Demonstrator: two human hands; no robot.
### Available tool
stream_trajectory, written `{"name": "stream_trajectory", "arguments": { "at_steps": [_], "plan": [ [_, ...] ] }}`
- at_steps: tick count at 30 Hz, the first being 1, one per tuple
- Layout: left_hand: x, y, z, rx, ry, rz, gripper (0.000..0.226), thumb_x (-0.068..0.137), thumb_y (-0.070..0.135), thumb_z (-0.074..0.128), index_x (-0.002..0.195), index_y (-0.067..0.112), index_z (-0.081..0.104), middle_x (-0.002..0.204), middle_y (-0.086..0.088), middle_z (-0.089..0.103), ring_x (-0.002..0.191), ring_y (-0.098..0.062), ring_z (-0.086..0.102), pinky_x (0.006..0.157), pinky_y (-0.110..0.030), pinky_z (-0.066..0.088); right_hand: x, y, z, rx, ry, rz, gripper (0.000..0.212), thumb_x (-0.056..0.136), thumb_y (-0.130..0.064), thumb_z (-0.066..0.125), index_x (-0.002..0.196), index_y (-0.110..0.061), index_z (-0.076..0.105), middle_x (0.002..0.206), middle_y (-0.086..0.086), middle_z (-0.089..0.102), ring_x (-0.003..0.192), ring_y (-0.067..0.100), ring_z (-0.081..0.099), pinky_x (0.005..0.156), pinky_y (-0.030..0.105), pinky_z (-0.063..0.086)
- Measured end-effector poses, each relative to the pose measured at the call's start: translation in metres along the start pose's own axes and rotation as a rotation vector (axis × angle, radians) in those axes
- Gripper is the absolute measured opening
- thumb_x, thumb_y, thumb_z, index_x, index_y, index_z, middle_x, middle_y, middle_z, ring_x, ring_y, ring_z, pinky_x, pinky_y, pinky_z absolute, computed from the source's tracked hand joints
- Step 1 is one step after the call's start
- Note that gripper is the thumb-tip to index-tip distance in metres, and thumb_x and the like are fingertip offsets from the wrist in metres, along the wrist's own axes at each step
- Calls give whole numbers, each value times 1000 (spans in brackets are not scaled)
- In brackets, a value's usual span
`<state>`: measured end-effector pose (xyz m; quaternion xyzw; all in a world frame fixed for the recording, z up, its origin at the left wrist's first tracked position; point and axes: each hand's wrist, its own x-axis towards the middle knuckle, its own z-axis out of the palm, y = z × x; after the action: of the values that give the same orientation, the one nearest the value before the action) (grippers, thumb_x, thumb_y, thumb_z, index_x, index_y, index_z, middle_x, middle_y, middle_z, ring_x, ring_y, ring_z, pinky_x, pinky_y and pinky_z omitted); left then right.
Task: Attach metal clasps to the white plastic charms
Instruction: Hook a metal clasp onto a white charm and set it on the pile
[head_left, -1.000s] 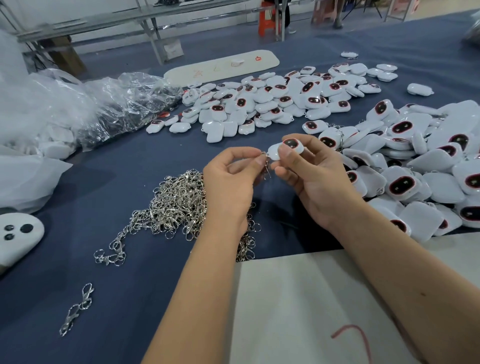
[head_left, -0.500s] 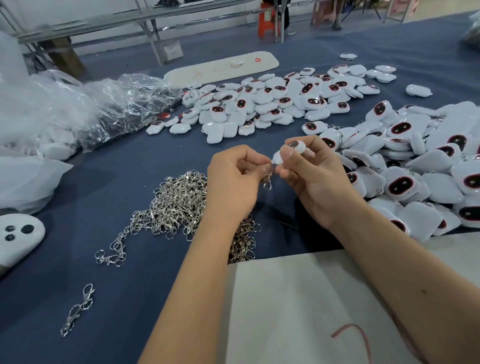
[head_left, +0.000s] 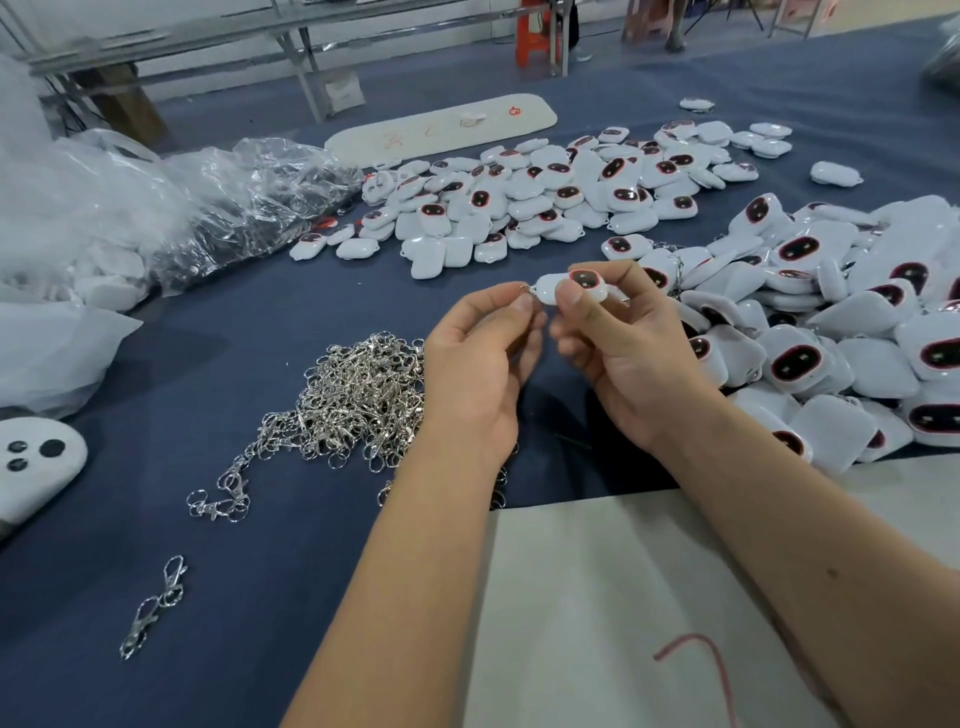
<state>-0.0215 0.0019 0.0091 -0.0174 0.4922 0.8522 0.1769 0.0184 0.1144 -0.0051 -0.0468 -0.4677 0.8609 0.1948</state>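
2 hands meet above the blue surface (head_left: 218, 597). Right hand (head_left: 618, 353) pinches 1 white charm (head_left: 563, 286) between thumb and fingers, long axis roughly level, loop end pointing left. Left hand (head_left: 478, 358) pinches a metal clasp (head_left: 525, 292) touching that end, just beside it. Clasp pile (head_left: 358, 395) lies left; charm heap (head_left: 831, 322) right.

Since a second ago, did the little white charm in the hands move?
Yes. The white charm in the right hand went slightly up, toward the far charm pile.
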Motion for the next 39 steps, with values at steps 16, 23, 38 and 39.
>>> {"name": "stream_trajectory", "arguments": {
  "at_steps": [16,23,38,39],
  "plan": [
    [11,8,-20,1061,-99,556,28,85,-3,73,75,23,71,76,8,74,75,-8,71,74,-29,58,0,5,-4,-124,22,35,28,96,-13,69,116,-7,50,62,4,66,49,14,63,43,19,46],
    [0,3,-9,249,6,36,12,98,3,62,91,6,72,86,-12,76,65,-13,68,62,-20,55,2,5,-1,-48,-13,8,20,100,-9,63,117,-5,53,65,7,67,53,17,63,48,20,47],
    [6,0,-11,834,29,450,17,92,1,66,79,11,66,73,-2,69,69,-21,65,73,-35,55,4,6,-5,-57,-26,15,26,94,-18,69,113,-5,56,70,10,69,51,14,60,46,20,44],
    [6,0,-12,992,29,535,16,90,2,67,78,12,66,72,0,68,70,-20,64,72,-33,55,5,7,-5,-86,-19,7,26,95,-17,69,114,-5,56,69,10,69,51,15,60,45,20,44]
  ]
}}
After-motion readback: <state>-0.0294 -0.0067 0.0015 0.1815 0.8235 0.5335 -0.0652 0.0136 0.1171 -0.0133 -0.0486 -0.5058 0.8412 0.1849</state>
